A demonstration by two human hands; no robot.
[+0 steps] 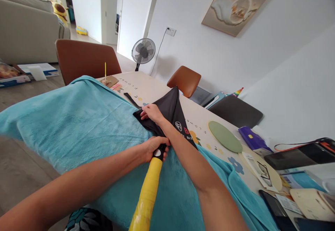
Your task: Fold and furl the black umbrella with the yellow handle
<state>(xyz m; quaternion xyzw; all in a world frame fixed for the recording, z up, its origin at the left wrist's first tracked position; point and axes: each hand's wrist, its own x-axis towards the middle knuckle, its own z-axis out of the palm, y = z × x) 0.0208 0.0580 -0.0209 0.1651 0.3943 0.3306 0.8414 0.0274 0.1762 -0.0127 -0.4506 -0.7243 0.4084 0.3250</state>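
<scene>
A black folded umbrella (167, 105) with a long yellow handle (148, 189) lies over a turquoise plush cloth (91, 119), its handle pointing toward me. My left hand (155, 147) is closed around the umbrella at the black collar just above the handle. Farther up, my right hand (151, 114) reaches across the left wrist with its fingers curled on the canopy's left edge, gripping the fabric. One canopy panel spreads out to the right, showing a white round logo and red lettering. A thin black strap (132, 100) sticks out to the left of the canopy.
On the white table (149, 81), a green oval mat (225, 136), glasses (264, 173), a purple pack (253, 139), a black phone (277, 210) and a black case (300, 157) lie to the right. Brown chairs (87, 58) and a fan (143, 51) stand beyond.
</scene>
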